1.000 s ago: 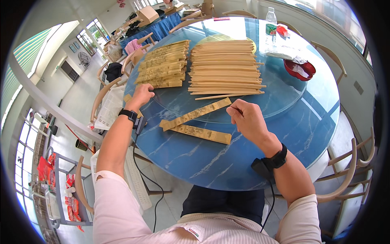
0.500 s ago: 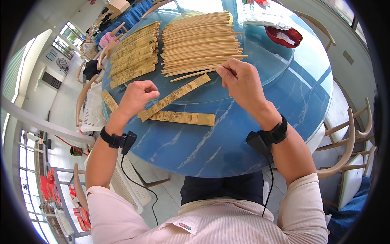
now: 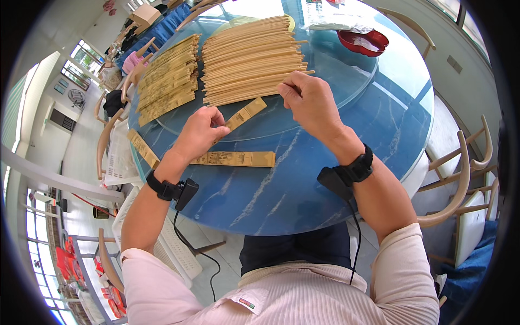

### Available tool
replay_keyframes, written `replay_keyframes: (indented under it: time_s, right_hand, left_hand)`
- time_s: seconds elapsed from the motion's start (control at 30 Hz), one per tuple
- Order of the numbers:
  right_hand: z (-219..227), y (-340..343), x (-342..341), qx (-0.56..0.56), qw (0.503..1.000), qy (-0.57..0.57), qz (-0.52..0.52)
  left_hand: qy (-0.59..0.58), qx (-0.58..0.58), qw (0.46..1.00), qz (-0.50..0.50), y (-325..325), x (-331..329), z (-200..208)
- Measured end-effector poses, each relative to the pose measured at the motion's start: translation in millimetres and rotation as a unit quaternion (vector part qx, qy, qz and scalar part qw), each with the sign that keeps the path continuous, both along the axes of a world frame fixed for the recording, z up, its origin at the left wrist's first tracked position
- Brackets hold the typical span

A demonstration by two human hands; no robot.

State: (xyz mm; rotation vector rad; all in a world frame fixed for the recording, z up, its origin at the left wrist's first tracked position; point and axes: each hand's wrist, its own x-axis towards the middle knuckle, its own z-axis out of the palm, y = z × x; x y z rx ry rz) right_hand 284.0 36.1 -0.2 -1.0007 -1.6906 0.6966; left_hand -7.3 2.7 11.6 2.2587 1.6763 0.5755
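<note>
My left hand is closed, its thumb and fingertips pinching a printed gold paper sleeve that slants up to the right. Below it lies a second gold sleeve, partly under my left wrist. A third one rests to the left of that wrist. My right hand is closed in a pinch beside the near right end of a row of wooden chopsticks. What its fingertips hold, if anything, is hidden. Left of the chopsticks, several more gold sleeves overlap in a pile.
The round blue marbled table carries a glass turntable. A red dish and a white plastic bag stand at the far right. Wooden chairs surround the table. Cables hang from both wrist straps.
My left hand has moved right, onto the slanting sleeve, and pinches it. My right hand stays closed near the chopstick ends. The whole view has shifted slightly.
</note>
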Motion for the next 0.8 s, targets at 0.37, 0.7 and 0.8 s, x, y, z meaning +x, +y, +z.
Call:
replay_keyframes:
  time_s: [0.37,0.7,0.8]
  right_hand:
    - [4.4,-6.3,-1.0,-0.077,0.990,-0.013,0.120]
    - [12.5,-4.3,1.8,-0.096,0.994,0.037,0.049]
    - [14.8,-8.1,0.5,-0.102,0.992,0.061,0.043]
  left_hand:
    - [-0.249,-0.098,0.963,-0.011,-33.5,27.5,39.1]
    - [-0.029,0.205,0.968,0.145,-4.0,-76.3,55.1]
    - [-0.168,0.280,0.931,0.160,-17.8,-57.7,38.4]
